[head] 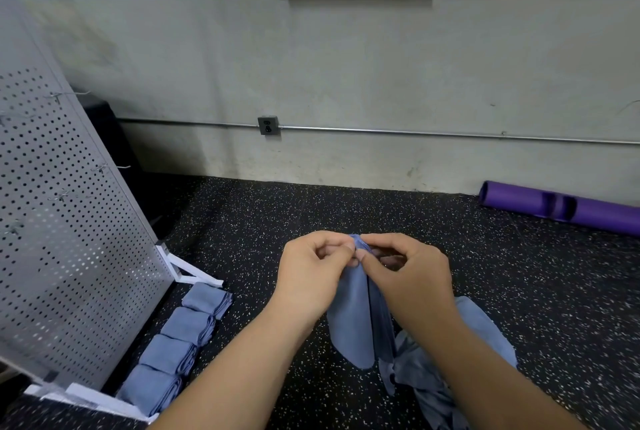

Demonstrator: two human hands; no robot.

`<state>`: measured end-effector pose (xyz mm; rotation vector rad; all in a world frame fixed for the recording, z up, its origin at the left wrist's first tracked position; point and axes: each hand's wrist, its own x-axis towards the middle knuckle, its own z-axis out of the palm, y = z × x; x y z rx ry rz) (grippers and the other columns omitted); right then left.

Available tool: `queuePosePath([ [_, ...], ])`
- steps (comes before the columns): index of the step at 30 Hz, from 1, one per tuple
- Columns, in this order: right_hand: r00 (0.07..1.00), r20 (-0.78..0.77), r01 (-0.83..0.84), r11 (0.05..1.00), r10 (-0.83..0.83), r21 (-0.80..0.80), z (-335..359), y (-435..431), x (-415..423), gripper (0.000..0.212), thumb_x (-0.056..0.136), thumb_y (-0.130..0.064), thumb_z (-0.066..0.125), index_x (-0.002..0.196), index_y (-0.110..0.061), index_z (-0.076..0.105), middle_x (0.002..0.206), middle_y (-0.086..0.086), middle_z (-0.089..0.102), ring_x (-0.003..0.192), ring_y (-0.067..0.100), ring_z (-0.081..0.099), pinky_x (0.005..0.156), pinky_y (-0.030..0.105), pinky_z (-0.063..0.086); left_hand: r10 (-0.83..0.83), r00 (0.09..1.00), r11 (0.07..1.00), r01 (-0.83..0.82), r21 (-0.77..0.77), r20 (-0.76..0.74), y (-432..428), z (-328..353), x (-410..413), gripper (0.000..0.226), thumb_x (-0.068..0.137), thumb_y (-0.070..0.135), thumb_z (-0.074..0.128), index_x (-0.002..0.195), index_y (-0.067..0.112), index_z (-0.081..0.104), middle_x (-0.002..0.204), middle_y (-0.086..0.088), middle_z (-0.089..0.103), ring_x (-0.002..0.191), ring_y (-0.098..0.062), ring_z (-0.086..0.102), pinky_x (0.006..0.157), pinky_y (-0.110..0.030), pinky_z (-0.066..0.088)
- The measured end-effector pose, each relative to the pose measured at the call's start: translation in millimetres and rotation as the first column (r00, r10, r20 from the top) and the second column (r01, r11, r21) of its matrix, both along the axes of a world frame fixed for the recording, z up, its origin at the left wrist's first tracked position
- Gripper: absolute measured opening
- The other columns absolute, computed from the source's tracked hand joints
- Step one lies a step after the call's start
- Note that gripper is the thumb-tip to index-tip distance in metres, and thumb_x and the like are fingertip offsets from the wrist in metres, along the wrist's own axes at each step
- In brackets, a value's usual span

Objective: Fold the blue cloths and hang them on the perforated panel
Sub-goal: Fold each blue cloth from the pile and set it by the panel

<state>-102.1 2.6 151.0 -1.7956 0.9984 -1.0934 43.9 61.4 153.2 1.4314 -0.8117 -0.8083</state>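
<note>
A blue cloth (351,322) hangs in the air in front of me, pinched at its top edge by both hands. My left hand (311,270) and my right hand (405,270) meet at the top corner, fingers closed on the fabric. Under my right forearm a loose heap of blue cloths (446,370) lies on the floor. Several folded blue cloths (187,325) lie in a row along the foot of the perforated panel (65,222), which stands tilted at the left with bare metal hooks (104,168).
The floor (519,274) is dark speckled rubber. A purple rolled mat (561,206) lies at the right by the wall. The panel's white feet (194,274) stick out onto the floor. A conduit and socket (268,125) run along the grey wall.
</note>
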Motion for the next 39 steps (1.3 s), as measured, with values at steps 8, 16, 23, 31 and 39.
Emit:
queuePosePath([
  [8, 0.999, 0.05, 0.016, 1.0, -0.017, 0.019, -1.8, -3.4, -1.9, 0.025, 0.081, -0.023, 0.093, 0.096, -0.039, 0.082, 0.09, -0.02, 0.079, 0.088, 0.006, 0.075, 0.083, 0.03, 0.062, -0.053, 0.998, 0.999, 0.052, -0.015, -0.017, 3.1, 6.3, -3.6, 0.027, 0.096, -0.003, 0.064, 0.097, 0.013, 0.085, 0.096, 0.0, 0.081, 0.085, -0.006, 0.072, 0.078, -0.021, 0.057],
  [16, 0.994, 0.106, 0.025, 0.999, -0.03, 0.046, 0.5, -7.3, -3.6, 0.024, 0.091, -0.011, 0.083, 0.096, -0.035, 0.083, 0.09, -0.017, 0.08, 0.087, 0.004, 0.077, 0.081, 0.025, 0.063, -0.069, 0.997, 0.997, 0.07, -0.036, 0.039, 0.1, 5.3, -2.0, 0.037, 0.097, -0.008, 0.061, 0.099, 0.02, 0.085, 0.099, 0.004, 0.082, 0.096, -0.008, 0.074, 0.083, -0.02, 0.058],
  [23, 0.983, 0.175, 0.045, 0.995, -0.059, 0.084, 2.3, -16.4, -6.2, 0.026, 0.092, -0.005, 0.08, 0.097, -0.03, 0.083, 0.088, -0.011, 0.08, 0.081, 0.007, 0.075, 0.076, 0.017, 0.059, 0.04, 0.833, 0.998, -0.057, 0.013, 0.552, -5.7, -15.0, 21.9, 0.036, 0.086, 0.007, 0.074, 0.101, 0.039, 0.07, 0.108, 0.018, 0.066, 0.102, -0.001, 0.063, 0.091, -0.018, 0.05],
  [31, 0.957, 0.291, 0.001, 0.997, -0.023, 0.076, 9.2, -27.6, -15.7, 0.017, 0.096, -0.004, 0.076, 0.105, -0.018, 0.082, 0.093, -0.003, 0.081, 0.084, 0.008, 0.074, 0.078, 0.016, 0.058, -0.047, 0.691, 0.992, -0.051, 0.114, 0.722, -9.0, -25.8, 40.1, 0.024, 0.086, 0.03, 0.085, 0.099, 0.039, 0.067, 0.106, 0.023, 0.064, 0.108, -0.012, 0.054, 0.099, -0.037, 0.047],
  [39, 0.967, 0.255, 0.008, 1.0, -0.01, 0.01, 7.4, -50.7, -37.5, 0.023, 0.096, -0.002, 0.076, 0.105, -0.023, 0.081, 0.095, -0.001, 0.079, 0.087, 0.011, 0.073, 0.083, 0.017, 0.058, -0.004, 0.389, 1.0, 0.011, 0.0, 0.921, -9.5, -21.1, 52.9, 0.011, 0.095, 0.043, 0.077, 0.1, 0.033, 0.078, 0.1, 0.017, 0.055, 0.101, -0.015, 0.047, 0.091, -0.041, 0.047],
])
